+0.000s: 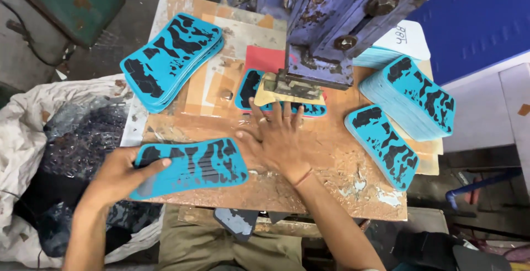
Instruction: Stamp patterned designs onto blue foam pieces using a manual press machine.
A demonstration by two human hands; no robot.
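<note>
My left hand [118, 176] grips the left end of a flat blue piece with black patches [193, 166], which lies at the near edge of the worn wooden table [331, 166]. Flat on the table lies my right hand [279, 138], its fingertips touching another blue-and-black piece [249, 88] that sits under a tan cutting die [290, 95] below the purple press head [331, 33]. A red sheet [264, 58] lies behind that piece.
A stack of blue-and-black pieces [171, 58] sits at the far left of the table. Two more stacks [414, 97] [383, 144] rest at the right. A white sack with dark scraps [61, 155] stands to the left. A blue wall [480, 17] rises at the right.
</note>
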